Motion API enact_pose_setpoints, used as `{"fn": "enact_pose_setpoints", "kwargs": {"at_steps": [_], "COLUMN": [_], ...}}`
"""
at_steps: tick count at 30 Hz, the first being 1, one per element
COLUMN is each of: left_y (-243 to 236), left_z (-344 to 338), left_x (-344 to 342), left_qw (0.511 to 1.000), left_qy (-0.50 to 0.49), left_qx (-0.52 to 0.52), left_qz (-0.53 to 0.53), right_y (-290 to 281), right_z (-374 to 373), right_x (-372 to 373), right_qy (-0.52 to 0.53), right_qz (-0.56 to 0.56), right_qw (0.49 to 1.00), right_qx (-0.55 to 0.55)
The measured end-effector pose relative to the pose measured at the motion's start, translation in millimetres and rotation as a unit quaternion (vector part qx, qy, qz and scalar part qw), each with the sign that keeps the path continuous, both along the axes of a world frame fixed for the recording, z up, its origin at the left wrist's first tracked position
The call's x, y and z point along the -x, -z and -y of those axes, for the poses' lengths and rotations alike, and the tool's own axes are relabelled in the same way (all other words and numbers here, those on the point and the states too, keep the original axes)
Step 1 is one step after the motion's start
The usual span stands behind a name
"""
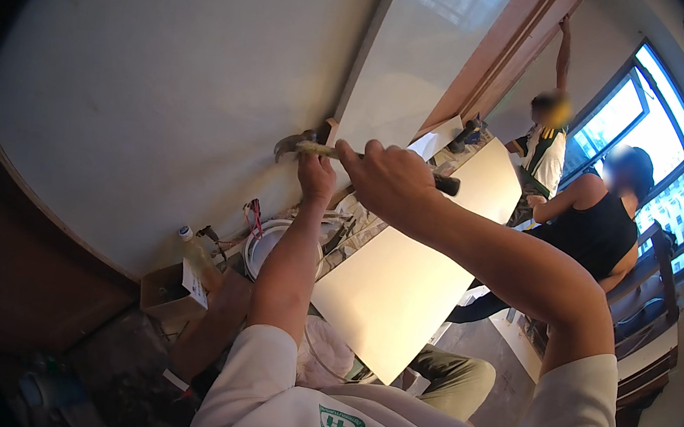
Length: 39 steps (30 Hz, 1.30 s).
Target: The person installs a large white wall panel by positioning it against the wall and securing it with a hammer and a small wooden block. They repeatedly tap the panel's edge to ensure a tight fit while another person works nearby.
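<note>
My right hand [387,177] grips a hammer [290,147] by its handle, whose dark end sticks out to the right past my fingers. The claw head is beside the fingertips of my left hand [315,176], which is raised with fingers closed at the lower edge of a narrow wooden piece [330,129]; the hammer hides what these fingers hold, if anything. That piece adjoins a long pale panel [427,39] that rises along the white wall [163,86]. Below my arms lies a long cream board [388,293].
Two co-workers are at the right by a window [637,103]: one [544,151] reaching up, one in a black top [587,223]. Along the wall sit a coiled white cable [260,238], a bottle [196,248], a cardboard box [171,291] and assorted tools [471,131].
</note>
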State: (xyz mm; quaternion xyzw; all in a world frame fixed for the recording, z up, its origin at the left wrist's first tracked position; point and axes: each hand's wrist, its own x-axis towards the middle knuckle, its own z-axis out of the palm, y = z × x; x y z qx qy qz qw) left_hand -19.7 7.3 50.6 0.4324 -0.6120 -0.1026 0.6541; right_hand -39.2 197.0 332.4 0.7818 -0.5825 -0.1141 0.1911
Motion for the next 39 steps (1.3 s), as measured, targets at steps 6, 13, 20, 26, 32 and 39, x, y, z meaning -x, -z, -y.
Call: {"fn": "enact_pose_setpoints", "kwargs": {"at_steps": [6,13,20,26,32,39], "left_y": [-2,-40,-52,-47,-58,-51], "left_z": [9,-1,1,7,-3,6], "left_x": [-1,0,1,5,10,11], "left_qw": [0.994,0.999,0.998,0.999,0.999,0.999], "left_qy": [0.072,0.021,0.04,0.03,0.037,0.037], "left_qx": [-0.077,-0.015,-0.04,-0.022,-0.028,-0.04], "left_qz": [-0.03,0.024,0.012,0.014,-0.008,0.0], "right_y": [-16,-18,-17,-19,-15,-20], "right_z": [-45,-51,-30,-7,12,-2], "right_x": [14,24,16,1,10,-21], "right_qy": [0.008,0.024,-0.003,-0.034,-0.035,-0.081], "right_qz": [0.014,0.018,0.024,-0.001,-0.05,-0.063], "right_qw": [1.0,1.0,1.0,0.999,0.997,0.993], "right_qx": [0.002,0.0,0.009,0.039,0.053,0.054]}}
